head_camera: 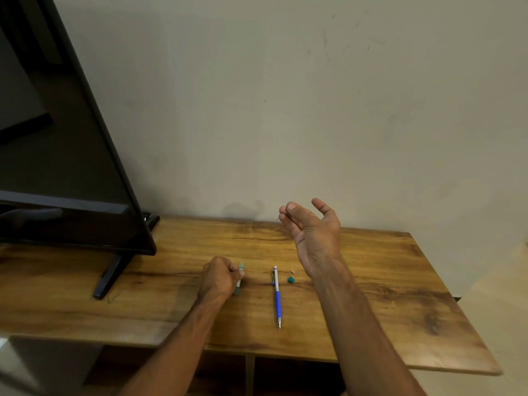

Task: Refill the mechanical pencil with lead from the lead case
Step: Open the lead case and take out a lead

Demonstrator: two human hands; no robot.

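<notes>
A blue and white mechanical pencil (277,297) lies on the wooden table (385,284), tip pointing toward me. My left hand (220,280) rests on the table to its left, closed around a pale green lead case (239,278). My right hand (310,230) is raised above the table behind the pencil, thumb and forefinger pinched on a thin lead stick (278,219) whose end pokes out to the left. A small green cap (291,279) and a tiny white piece (292,271) lie just right of the pencil's top end.
A large black TV screen (57,138) on a black stand (110,277) fills the table's left side. A plain wall rises right behind the table. An open shelf (248,372) sits under the tabletop.
</notes>
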